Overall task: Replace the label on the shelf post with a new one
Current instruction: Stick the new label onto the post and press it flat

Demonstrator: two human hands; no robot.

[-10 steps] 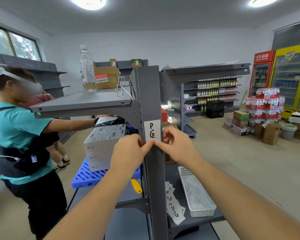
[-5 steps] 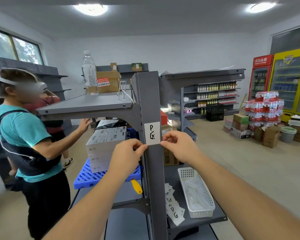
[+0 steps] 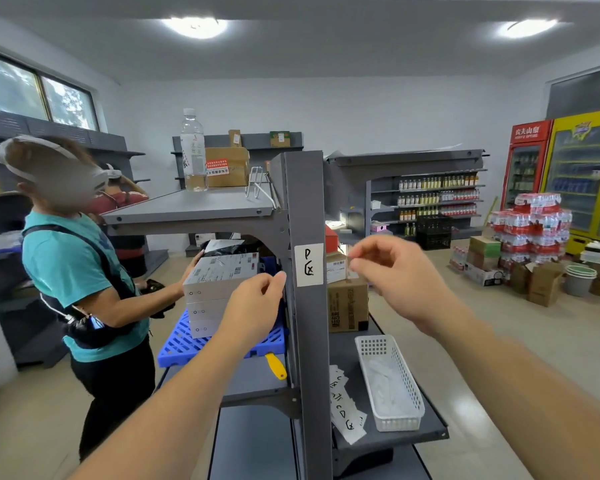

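Empty and loosely curled, the left hand (image 3: 257,303) hovers with thumb and forefinger just left of the grey shelf post (image 3: 309,341), where the white label (image 3: 309,264) sits stuck, while the right hand (image 3: 392,271), fingers pinched on nothing discernible, floats right of it.

A white label (image 3: 309,264) stuck on the front face of the grey shelf post (image 3: 307,341) carries handwritten black marks: a "P" above a boxed "x". Loose white label strips (image 3: 343,407) lying on the lower shelf just right of the post show similar handwritten marks, among them "c", "D" and a boxed "x". The red drinks fridge (image 3: 525,161) at the far right has white Chinese characters on its header, reading 农夫山泉. Other printing is too small to read.
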